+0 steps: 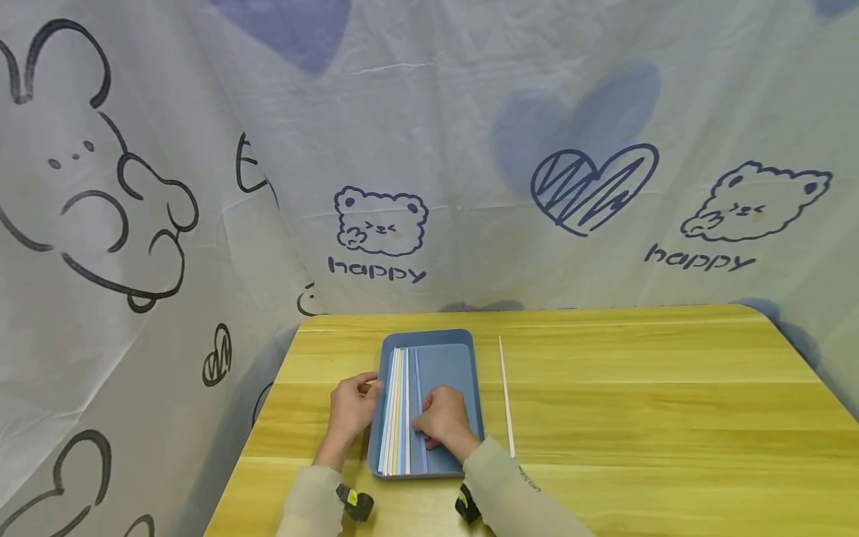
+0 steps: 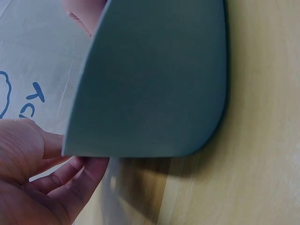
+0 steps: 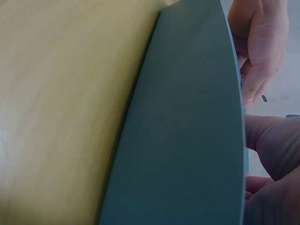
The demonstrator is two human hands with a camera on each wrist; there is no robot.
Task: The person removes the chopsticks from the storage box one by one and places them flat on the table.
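A blue-grey rectangular tray (image 1: 456,358) lies on the table, with several long thin sticks (image 1: 396,410) in white, yellow, blue and purple side by side along its left part. Slightly apart from that row, a blue stick (image 1: 418,373) runs lengthwise. My left hand (image 1: 353,406) grips the tray's left rim, thumb at the top edge and fingers (image 2: 93,171) against the outer wall. Inside the tray, my right hand (image 1: 444,419) has its fingers curled down and pinches the blue stick; the wall hides its fingertips in the right wrist view.
On the wooden table (image 1: 637,395), a single white stick (image 1: 506,395) lies to the right of the tray, roughly parallel to it. A printed cloth (image 1: 470,246) hangs behind the table and at its sides.
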